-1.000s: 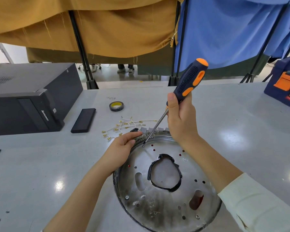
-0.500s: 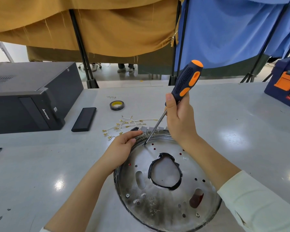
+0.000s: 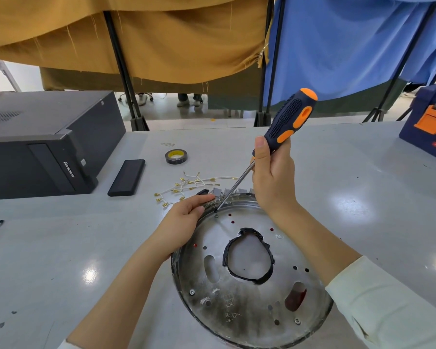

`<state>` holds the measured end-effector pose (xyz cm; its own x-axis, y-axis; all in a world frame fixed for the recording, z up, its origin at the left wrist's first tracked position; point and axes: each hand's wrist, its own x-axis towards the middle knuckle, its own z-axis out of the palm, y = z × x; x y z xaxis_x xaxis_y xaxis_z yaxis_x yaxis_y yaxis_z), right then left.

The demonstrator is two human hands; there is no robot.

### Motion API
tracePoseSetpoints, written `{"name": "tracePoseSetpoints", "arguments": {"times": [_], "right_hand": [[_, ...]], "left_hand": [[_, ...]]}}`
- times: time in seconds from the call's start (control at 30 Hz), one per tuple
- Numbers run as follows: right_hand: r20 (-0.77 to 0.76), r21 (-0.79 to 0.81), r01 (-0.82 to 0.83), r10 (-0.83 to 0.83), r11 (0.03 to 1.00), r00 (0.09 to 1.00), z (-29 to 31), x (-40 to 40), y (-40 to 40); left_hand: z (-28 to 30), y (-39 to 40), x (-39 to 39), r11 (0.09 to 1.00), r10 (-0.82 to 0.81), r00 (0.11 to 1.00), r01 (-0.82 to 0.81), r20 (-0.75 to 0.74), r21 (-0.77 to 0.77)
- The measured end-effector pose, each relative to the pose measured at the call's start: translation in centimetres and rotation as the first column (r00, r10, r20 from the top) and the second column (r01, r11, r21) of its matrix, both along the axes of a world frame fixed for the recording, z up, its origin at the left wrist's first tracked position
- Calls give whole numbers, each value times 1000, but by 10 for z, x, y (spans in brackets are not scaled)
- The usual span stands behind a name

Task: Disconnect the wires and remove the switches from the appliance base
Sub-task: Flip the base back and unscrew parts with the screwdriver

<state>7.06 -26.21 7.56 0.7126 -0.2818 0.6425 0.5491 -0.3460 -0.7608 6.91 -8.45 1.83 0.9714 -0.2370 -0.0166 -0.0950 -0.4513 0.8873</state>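
Head view. The appliance base [image 3: 249, 293], a round, shallow metal pan pierced with holes and slots, lies on the grey tabletop [image 3: 350, 172] directly in front of the person. The right hand [image 3: 272, 177] is wrapped around the lower handle of a blue-and-orange screwdriver [image 3: 287, 117], thumb laid along the grip; the shaft slants down and left, and its tip sits at a small screw [image 3: 216, 214] near the far rim of the base. The left hand [image 3: 184, 220] rests on the far-left rim, its fingers [image 3: 202, 199] curled over the edge beside a row of grey switches [image 3: 233, 191] mounted along the far side of the rim. A loose bundle of white wires [image 3: 194, 183] with brass terminals lies on the tabletop just beyond the base, apart from it, which suggests the wiring is already detached and the switch fastenings remain. A roll of tape [image 3: 176, 156], a flat black case [image 3: 127, 181], a black computer case [image 3: 43, 144] and a blue toolbox [image 3: 431, 122] stand further off.

Handling: the base looks like thin, stiff sheet metal, probably light and liable to slide or spin under the driver's torque, so it is best pinned at the rim. Cut edges may be sharp. The switches appear small and plastic; grip their bodies, not their terminals.
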Motion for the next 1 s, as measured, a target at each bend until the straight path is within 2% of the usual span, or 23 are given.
{"name": "tracePoseSetpoints", "arguments": {"times": [0.4, 0.77, 1.0], "right_hand": [[2, -87, 7, -7, 996, 1000, -1, -1, 0], [23, -293, 20, -14, 956, 1000, 11, -6, 13], [41, -381, 144, -139, 913, 989, 18, -7, 16]], "left_hand": [[1, 0, -1, 1000, 6, 1000, -6, -3, -20], [-3, 0, 1, 1000, 0, 1000, 0, 3, -16], [-3, 0, 1, 1000, -4, 1000, 3, 14, 8]]}}
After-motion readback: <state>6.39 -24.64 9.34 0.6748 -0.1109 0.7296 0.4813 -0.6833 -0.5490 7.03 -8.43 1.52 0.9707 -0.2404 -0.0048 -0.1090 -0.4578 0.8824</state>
